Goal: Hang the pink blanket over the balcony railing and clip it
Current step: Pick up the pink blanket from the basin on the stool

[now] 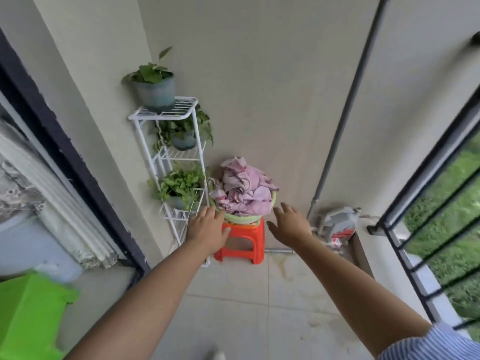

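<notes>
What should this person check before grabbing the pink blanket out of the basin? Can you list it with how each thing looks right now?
1. Both hands free: ok. The left hand and right hand are open and empty.
2. Blanket reachable: ok. The pink blanket is heaped on top of the green basin, nothing over it.
3. Basin steady: cannot tell. It sits on a small red stool.
4. Plants clear of the lift: not ok. The white plant rack stands right beside the basin.
5. Railing free: ok for the part in view. The balcony railing is bare.
6. Clips at hand: cannot tell; none visible.

A home balcony: black railing (426, 193), potted plants on a white rack (166, 154).
</notes>
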{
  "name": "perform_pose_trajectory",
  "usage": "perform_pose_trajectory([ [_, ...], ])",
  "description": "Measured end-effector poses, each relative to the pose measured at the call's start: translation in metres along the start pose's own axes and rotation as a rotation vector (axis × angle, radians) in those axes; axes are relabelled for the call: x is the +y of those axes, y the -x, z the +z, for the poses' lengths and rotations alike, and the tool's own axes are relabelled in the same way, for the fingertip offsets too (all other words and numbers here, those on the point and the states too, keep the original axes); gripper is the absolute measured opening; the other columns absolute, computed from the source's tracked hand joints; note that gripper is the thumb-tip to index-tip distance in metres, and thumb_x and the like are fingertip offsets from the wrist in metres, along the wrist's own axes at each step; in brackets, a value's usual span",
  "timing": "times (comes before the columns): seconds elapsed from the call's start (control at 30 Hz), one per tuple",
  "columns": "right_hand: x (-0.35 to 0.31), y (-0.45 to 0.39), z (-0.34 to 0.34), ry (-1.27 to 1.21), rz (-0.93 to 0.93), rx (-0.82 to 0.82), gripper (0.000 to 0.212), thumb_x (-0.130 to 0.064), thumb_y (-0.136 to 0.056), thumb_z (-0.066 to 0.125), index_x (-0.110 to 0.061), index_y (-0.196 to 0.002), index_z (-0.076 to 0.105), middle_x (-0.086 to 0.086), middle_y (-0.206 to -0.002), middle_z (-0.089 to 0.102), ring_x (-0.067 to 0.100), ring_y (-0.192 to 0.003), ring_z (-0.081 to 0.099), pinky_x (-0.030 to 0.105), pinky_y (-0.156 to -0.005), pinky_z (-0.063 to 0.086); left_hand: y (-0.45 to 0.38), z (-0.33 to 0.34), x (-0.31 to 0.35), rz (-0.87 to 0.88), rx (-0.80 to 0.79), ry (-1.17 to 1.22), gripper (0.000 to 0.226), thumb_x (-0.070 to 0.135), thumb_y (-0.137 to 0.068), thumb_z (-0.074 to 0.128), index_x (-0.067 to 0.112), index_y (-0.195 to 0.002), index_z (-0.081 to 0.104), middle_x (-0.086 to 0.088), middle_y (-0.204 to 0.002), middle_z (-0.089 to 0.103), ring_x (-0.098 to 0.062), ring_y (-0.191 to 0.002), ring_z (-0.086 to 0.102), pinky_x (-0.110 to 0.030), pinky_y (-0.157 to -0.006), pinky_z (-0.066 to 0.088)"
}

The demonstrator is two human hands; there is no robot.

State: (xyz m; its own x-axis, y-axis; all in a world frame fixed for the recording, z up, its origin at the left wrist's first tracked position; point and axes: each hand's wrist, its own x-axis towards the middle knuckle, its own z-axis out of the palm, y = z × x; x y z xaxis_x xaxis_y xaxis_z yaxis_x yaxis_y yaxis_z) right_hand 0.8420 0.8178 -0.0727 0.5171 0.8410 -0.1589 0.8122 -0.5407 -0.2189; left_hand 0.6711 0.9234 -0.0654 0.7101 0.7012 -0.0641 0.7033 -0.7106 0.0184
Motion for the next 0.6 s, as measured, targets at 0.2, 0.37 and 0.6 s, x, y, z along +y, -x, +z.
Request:
perform_pose_trajectory([
  [0.2, 0.002, -0.174, 0.006, -0.046, 0.037, 0.002, 0.05, -0.033, -0.091, 0.043, -0.009, -0.134, 0.034, 0.014, -0.146, 0.03, 0.032, -0.132, 0.032, 0.041, -0.103, 0.035, -0.179, 0.016, -0.054, 0.007, -0.061, -0.005, 0.052, 0.042, -0.092, 0.037, 0.014, -0.135, 0.033, -0.011, -0.144, 0.034, -0.026, -0.136, 0.026, -0.041, -0.108, 0.028],
  [0.37, 0.01, -0.293, 0.008, -0.049, 0.142, -0.049, 0.048, -0.036, -0.091, 0.041, -0.012, -0.132, 0.035, 0.01, -0.147, 0.029, 0.03, -0.132, 0.031, 0.044, -0.1, 0.038, -0.309, 0.028, -0.074, 0.066, -0.121, -0.023, 0.05, 0.043, -0.09, 0.038, 0.013, -0.13, 0.038, -0.011, -0.139, 0.039, -0.028, -0.132, 0.03, -0.041, -0.107, 0.03],
  [0.6, 0.025, -0.423, 0.051, -0.033, 0.182, -0.189, 0.052, -0.04, -0.091, 0.04, -0.011, -0.133, 0.033, 0.011, -0.145, 0.032, 0.028, -0.135, 0.025, 0.042, -0.107, 0.031, -0.434, 0.07, -0.076, 0.105, -0.291, 0.013, 0.054, 0.044, -0.092, 0.035, 0.014, -0.137, 0.031, -0.009, -0.146, 0.032, -0.026, -0.137, 0.025, -0.04, -0.112, 0.025],
])
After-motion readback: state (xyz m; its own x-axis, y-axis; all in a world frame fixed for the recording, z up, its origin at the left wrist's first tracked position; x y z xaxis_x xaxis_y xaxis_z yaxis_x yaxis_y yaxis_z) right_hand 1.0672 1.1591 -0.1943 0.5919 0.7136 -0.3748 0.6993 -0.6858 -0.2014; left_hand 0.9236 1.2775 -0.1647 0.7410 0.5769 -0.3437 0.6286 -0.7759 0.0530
